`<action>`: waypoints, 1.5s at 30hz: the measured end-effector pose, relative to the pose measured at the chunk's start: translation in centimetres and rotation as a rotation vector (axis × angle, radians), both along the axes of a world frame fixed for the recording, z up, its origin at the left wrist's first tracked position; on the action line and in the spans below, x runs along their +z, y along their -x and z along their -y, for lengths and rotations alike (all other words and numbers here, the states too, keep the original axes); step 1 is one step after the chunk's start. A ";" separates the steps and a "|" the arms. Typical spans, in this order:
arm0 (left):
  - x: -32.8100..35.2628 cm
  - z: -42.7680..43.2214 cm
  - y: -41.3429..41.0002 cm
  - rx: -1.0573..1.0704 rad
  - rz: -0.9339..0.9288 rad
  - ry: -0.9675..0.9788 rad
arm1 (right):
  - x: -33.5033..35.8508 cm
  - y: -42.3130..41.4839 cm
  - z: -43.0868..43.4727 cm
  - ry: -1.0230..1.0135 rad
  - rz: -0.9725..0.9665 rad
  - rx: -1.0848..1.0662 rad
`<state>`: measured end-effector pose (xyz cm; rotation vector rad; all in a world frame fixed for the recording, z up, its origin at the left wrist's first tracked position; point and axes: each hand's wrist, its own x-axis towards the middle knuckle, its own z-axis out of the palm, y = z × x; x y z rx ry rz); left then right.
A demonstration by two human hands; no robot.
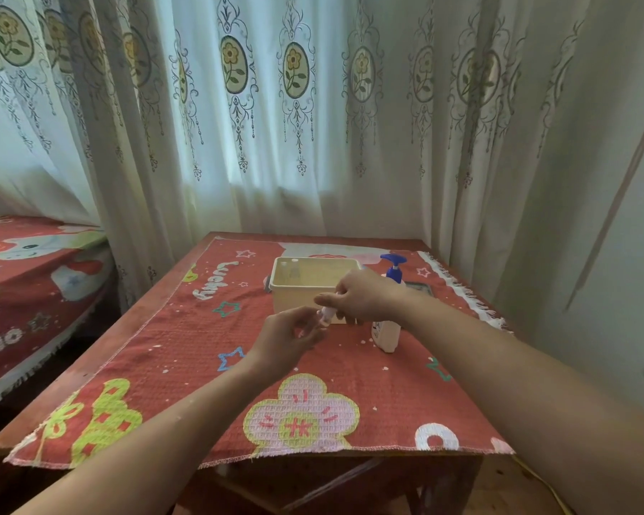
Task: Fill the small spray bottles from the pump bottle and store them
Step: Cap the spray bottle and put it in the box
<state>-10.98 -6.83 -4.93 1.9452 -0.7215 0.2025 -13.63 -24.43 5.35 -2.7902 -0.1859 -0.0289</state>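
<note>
Cream plastic bin [305,291] sits mid-table on the red patterned cloth [186,351], open top. Inside, at its far-left corner, two small clear bottles [290,268] stand upright, side by side against the wall (contents not readable at this size). Rest of the bin floor looks bare.

Pump bottle [390,314] stands upright just right of the bin, near its front-right corner: white body, blue pump head [394,262] on top. Right wrist crosses in front of its middle, so only the pump head and lower body show. A dark flat object [419,289] lies on the cloth behind it, partly hidden; can't identify.

Small spray bottle [326,314] is in the air just in front of the bin's near wall, between both hands, tilted with its top leaning right and away. Pale, small, mostly covered by fingers.

Left hand [287,338]: reaches in from lower left, palm turned up and inward, fingers curled round the lower end of the small spray bottle, grasping it.

Right hand [357,295]: comes in from the right, forearm over the table's right half, palm down, thumb and fingertips pinched on the upper end of the same bottle (cap area; whether the cap is on or off I can't tell).

Both forearms bare, clear of the cloth. Patterned curtain [294,105] hangs behind the table.
</note>
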 end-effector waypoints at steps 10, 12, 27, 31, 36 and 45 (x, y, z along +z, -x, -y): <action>0.7 0.0 0.0 0.015 0.058 -0.053 | 0.6 -0.1 0.0 -0.004 0.003 0.058; 0.8 0.0 0.1 0.013 0.060 -0.059 | 0.6 0.2 0.0 0.009 0.005 0.034; 2.0 -0.5 0.3 -0.034 0.041 -0.046 | 0.5 0.7 -0.1 -0.065 0.051 0.100; 2.3 -0.6 0.4 -0.043 0.061 -0.080 | 1.0 0.9 0.0 -0.067 0.070 0.167; 2.4 -0.6 0.4 -0.024 0.142 -0.143 | 0.8 0.9 0.2 -0.065 0.098 0.164; 4.8 -0.9 0.7 0.016 0.161 -0.210 | 0.0 1.4 -0.7 -0.302 0.176 0.113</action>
